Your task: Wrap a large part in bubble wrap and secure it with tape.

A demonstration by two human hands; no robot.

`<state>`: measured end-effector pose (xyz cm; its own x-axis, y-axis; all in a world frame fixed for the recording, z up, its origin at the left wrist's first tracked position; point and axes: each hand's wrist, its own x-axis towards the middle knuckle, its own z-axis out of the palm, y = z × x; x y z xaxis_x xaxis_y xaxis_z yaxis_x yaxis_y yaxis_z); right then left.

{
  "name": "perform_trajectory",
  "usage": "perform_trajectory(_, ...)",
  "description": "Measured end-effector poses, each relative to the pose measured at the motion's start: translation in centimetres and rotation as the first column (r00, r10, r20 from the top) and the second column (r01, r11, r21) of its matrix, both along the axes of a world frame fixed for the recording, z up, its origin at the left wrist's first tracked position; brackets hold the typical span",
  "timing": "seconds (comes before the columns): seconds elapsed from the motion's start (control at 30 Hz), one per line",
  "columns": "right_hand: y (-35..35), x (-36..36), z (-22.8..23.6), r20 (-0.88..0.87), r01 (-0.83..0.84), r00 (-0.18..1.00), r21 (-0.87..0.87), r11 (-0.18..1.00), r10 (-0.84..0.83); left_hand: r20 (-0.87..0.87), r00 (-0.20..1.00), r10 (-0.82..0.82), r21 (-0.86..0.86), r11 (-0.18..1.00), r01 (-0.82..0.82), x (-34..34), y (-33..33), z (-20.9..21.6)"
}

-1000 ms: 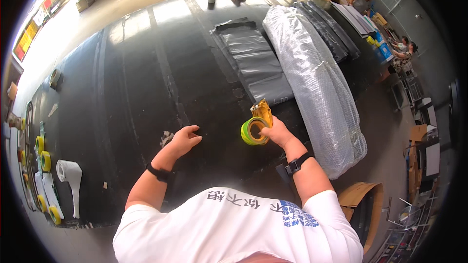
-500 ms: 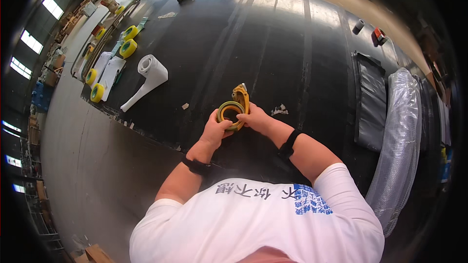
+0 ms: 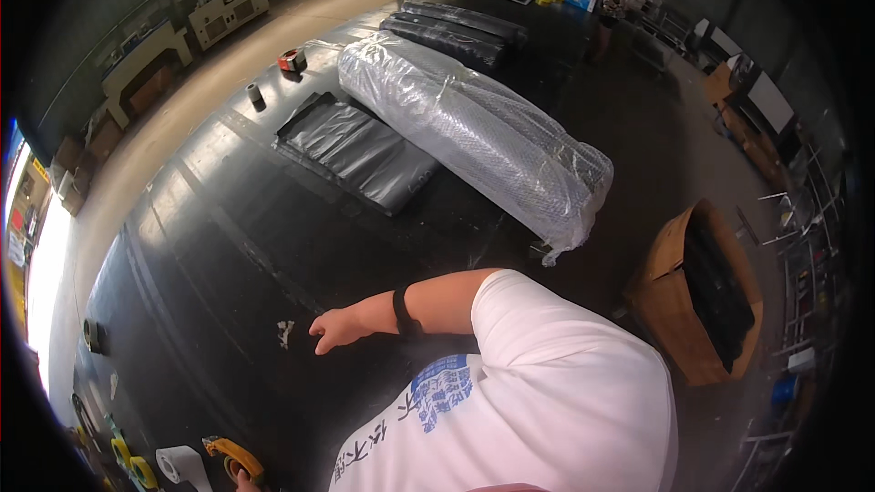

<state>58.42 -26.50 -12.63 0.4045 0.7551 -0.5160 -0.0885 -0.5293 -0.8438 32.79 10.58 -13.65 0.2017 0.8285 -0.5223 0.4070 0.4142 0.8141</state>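
Note:
At the lower left edge, the fingers of my left hand (image 3: 246, 481) are wrapped round a yellow tape dispenser (image 3: 230, 452); most of that hand is cut off by the picture's edge. My right hand (image 3: 337, 330) hangs over the black tabletop, its fingers loosely bent and apart, with nothing in them. Just left of it lie some torn white scraps (image 3: 285, 334). Beyond the right arm, a flat stack of black plastic bags (image 3: 360, 155) rests beside a long bundle in clear bubble wrap (image 3: 474, 132).
A white roll (image 3: 179, 466) and yellow tape rolls (image 3: 137, 469) sit at the table's lower left. Along the far edge are a grey roll (image 3: 256, 95) and a red-orange roll (image 3: 292, 60). A cardboard box (image 3: 670, 296) with black contents stands right of the table. People are at the far end.
The view has swung to the right. My right hand has come away from the tape dispenser and moved apart; my left hand keeps hold of it.

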Motion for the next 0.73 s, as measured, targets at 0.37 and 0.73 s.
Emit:
perform_trajectory(0.37,-36.7,-13.3,1.3,-0.177,0.415,0.891,-0.051,0.908,-0.417,-0.128,0.985,-0.112,0.869,0.466,0.166,18.1,-17.5,4.2)
perform_trajectory(0.73,-69.8,-32.4,-5.7,-0.222,0.958,0.235,-0.114,0.264,-0.946,0.062,-0.665,-0.744,0.952,-0.157,0.265,16.8,-80.1,16.2)
